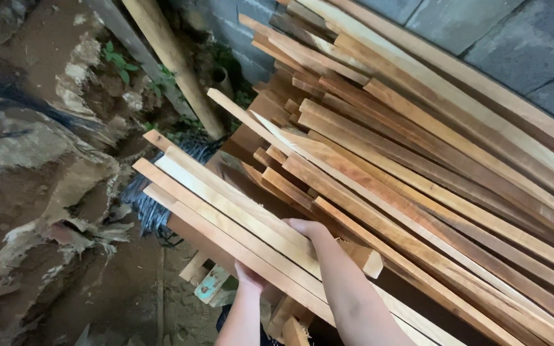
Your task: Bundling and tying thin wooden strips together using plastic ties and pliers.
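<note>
Low in the centre of the frame, a bundle of pale wooden slats (226, 211) runs from the middle left down toward the bottom centre, its cut ends pointing up and left. Right hand (309, 232) lies on top of it, palm down, fingers spread flat across the upper slat — pressing rather than clenched, thumb side hidden from us. Left hand (249, 279) comes in underneath, fingers curled up around the lower edge of the bundle; only the knuckles and wrist show, so how tightly it closes can't be made out. Both forearms rise from the bottom edge, the right one crossing over the slats.

Just right of the hands, a short offcut block (365, 257) sits against the bundle. Beyond that, filling the whole right half and the upper right, a big stack of longer reddish-brown boards (431, 173) leans diagonally, ends fanned toward the centre. Behind it, upper right corner, grey concrete blocks of a wall (520, 45).

At top centre, a round wooden pole (174, 61) slants down, green weeds (120, 61) beside it. Under the slat ends, a dark coil of wire (145, 208). Left side is bare earth with torn sacking (46, 192) draped over it.
</note>
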